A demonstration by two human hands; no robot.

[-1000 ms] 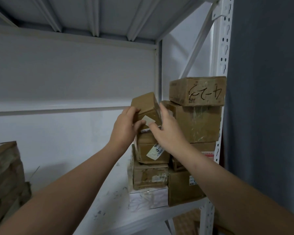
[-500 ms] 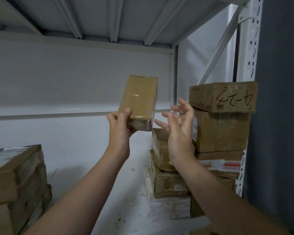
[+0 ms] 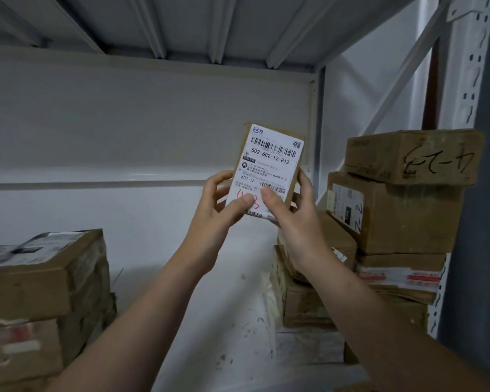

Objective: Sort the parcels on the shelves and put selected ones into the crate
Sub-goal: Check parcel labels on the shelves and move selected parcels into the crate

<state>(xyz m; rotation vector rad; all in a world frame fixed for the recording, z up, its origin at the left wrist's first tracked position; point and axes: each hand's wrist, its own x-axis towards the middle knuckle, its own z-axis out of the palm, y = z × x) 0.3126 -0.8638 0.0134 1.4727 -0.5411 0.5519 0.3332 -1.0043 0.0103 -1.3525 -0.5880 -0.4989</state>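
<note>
1. Your left hand (image 3: 218, 213) and right hand (image 3: 294, 222) both grip the small parcel (image 3: 269, 165) by its lower end, upright, with the label facing you.
2. Stacked boxes (image 3: 402, 210) stand at its 3 o'clock, and a second pile (image 3: 46, 278) sits at 8 o'clock.

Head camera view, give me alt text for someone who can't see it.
A left hand and a right hand hold up a small cardboard parcel, its white barcode label facing the camera. A left box stack and a right box stack stand on the white shelf.
</note>
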